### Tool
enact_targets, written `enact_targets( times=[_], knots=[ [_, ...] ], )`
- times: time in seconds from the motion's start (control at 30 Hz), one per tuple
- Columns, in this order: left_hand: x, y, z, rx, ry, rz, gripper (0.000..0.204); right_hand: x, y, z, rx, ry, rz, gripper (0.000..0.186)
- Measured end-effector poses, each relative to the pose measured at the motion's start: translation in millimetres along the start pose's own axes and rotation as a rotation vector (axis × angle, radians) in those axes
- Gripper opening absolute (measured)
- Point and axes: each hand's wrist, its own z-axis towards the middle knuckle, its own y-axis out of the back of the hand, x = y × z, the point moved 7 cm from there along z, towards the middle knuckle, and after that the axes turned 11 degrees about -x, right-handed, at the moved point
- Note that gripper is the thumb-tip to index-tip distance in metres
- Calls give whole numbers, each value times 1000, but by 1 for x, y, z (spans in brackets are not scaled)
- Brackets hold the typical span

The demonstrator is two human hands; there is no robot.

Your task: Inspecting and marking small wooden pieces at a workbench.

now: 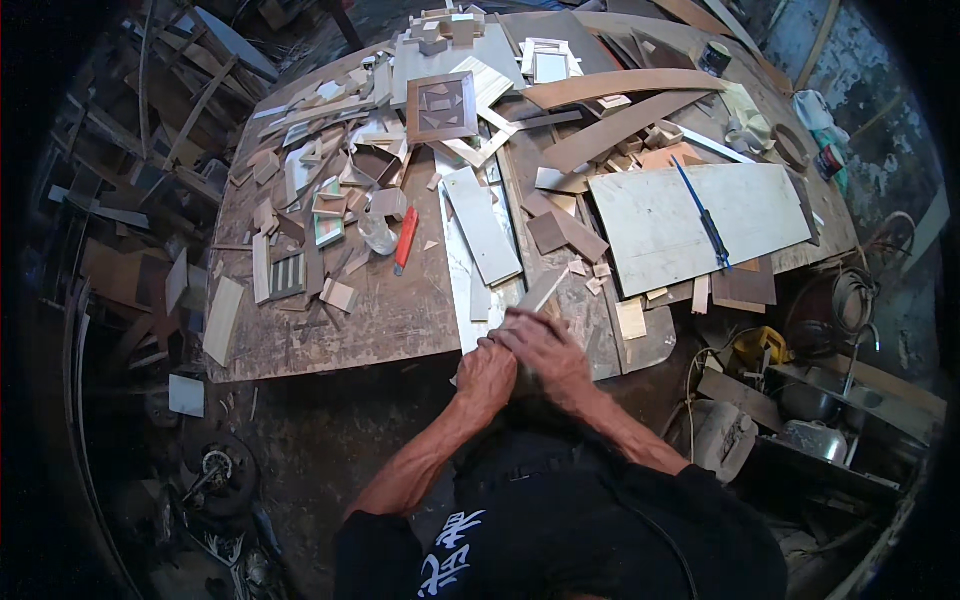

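Pale wood, a flat board (pixel 223 320), lies at the left edge of the table (pixel 340 345). Further right, a red-handled tool (pixel 405 242) rests among offcuts, well apart from the hands; leaving it there seems sensible. At the front edge, the left hand (pixel 488 372) is bent at the knuckles; its fingertips are hidden, so I cannot tell whether it grips or merely presses. Just beyond the hands, a narrow light strip (pixel 543 289) sticks out, slanting away to the right. Beside the left, the right hand (pixel 548 350) arches over the strip's near end; its grasp is unclear too. Steady, even pressure and fingertips clear of any edge would probably serve best. Rightmost, a blue tool (pixel 708 220) crosses a whitish panel (pixel 650 225), safely out of the way.
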Motion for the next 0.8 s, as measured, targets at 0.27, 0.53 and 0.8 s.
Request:
enact_targets(
  times=[0.27,0.53,0.8],
  knots=[
    [-15,3,2,-88,107,-24,30,-77,-45,-16,-1,-285,-380,62],
    [-20,10,-1,-84,95,-43,28,-92,-19,11,-126,-294,-254,63],
    [-14,6,-4,-83,132,-63,20,-130,-18,7,-36,-432,-271,60]
  ],
)
